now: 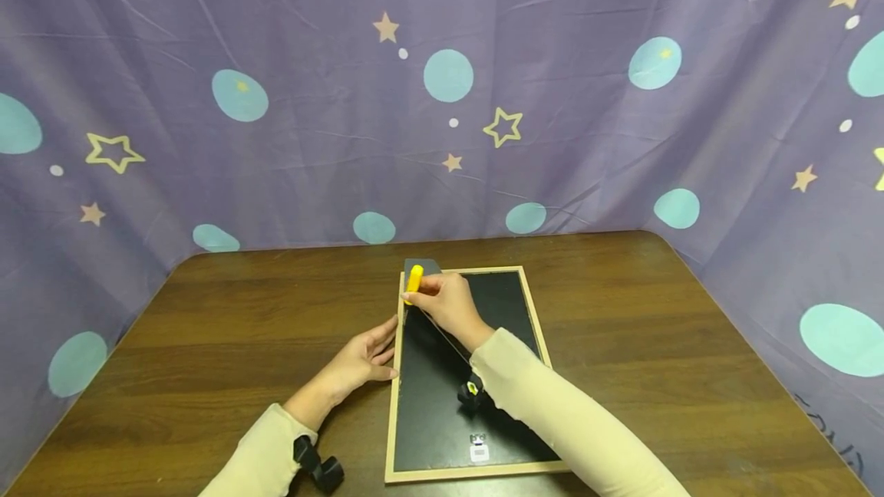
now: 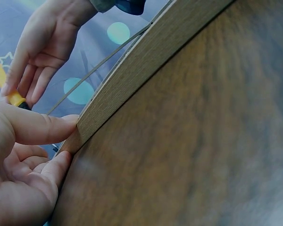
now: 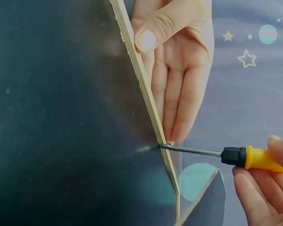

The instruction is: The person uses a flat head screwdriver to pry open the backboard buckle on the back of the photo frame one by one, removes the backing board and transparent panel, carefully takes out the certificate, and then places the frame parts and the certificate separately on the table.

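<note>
A picture frame with a pale wooden rim (image 1: 390,436) lies back up on the table, its black backing board (image 1: 435,413) showing. My right hand (image 1: 452,305) pinches the yellow handle of a screwdriver (image 3: 198,150) over the frame's far left corner. In the right wrist view, its metal tip meets the rim's inner edge. My left hand (image 1: 359,359) rests against the rim's left side, thumb tip at the upper edge and fingers fairly straight along the outer face (image 2: 108,84). Past the far left corner juts a grey flat piece (image 1: 421,265).
Near the board's close end are a small metal hanger (image 1: 478,439) and a white label (image 1: 479,453). A thin pale line (image 1: 445,336) runs diagonally over the board. The brown wooden table (image 1: 242,328) ends at a purple patterned curtain (image 1: 311,159).
</note>
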Demonstrator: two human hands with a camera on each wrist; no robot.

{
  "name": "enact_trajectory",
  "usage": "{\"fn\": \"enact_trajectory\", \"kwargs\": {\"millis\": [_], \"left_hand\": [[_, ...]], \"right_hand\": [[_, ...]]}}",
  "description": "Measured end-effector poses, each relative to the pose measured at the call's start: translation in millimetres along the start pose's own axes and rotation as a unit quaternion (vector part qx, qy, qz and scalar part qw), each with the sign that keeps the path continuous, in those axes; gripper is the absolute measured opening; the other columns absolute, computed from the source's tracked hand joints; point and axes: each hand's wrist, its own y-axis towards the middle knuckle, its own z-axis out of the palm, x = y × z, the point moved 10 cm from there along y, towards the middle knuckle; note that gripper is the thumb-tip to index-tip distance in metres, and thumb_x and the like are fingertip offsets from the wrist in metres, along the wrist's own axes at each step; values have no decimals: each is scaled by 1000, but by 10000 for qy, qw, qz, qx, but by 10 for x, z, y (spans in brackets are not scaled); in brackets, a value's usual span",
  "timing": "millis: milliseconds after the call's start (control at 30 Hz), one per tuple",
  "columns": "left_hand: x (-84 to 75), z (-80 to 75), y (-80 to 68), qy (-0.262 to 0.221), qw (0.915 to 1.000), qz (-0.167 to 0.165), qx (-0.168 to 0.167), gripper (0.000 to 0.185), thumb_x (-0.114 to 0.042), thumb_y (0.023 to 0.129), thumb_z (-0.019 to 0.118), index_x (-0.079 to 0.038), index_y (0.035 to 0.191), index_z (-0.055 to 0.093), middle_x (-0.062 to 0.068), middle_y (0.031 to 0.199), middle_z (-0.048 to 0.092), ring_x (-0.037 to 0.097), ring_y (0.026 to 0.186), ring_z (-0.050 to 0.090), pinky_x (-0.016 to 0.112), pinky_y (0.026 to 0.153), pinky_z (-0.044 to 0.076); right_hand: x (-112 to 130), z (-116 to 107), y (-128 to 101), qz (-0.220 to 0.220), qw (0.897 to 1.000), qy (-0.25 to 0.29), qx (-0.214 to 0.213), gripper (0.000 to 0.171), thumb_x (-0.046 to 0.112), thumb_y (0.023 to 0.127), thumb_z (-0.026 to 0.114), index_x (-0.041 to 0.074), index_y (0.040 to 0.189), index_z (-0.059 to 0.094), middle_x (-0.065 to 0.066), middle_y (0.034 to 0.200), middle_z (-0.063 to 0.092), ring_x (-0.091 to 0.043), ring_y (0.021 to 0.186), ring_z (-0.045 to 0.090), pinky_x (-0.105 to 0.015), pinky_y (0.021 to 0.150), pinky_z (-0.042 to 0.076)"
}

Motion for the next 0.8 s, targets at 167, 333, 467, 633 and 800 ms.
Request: {"fn": "enact_trajectory", "kwargs": {"millis": [167,333,467,633,800], "left_hand": [[-25,10,-2,103,9999,53,7,90,19,74,60,13,145,4,30,152,1,43,138,7,28,104,38],[-23,15,-2,79,10000,45,11,90,20,74,59,14,144,4,30,152,-1,44,138,6,29,104,38],[-18,19,-7,104,9999,44,24,90,20,74,60,13,145,4,29,152,-1,44,138,6,29,104,38],[-8,17,-13,100,9999,35,33,90,19,75,60,13,145,4,28,153,-2,43,139,5,27,103,38],[0,5,-10,108,9999,48,71,90,19,75,59,12,145,3,28,152,-3,44,138,6,25,101,40]], "right_hand": [[-36,-49,-20,84,9997,234,-36,25,8,79,75,-2,101,70,-13,87,73,-19,79,70,-22,66,57],[-97,-82,-45,157,9991,402,-57,24,9,79,75,0,101,69,-12,88,73,-18,80,70,-23,69,57],[-130,-115,-65,152,9974,708,-19,24,10,81,74,-2,101,69,-13,89,72,-19,81,70,-24,69,57],[-176,-290,-107,226,9898,1398,-183,25,3,81,72,-9,102,65,-20,92,71,-21,81,70,-27,68,58],[-276,-632,-180,383,9804,1780,-752,23,-3,79,71,-14,97,64,-23,89,69,-12,72,67,-26,65,58]]}}
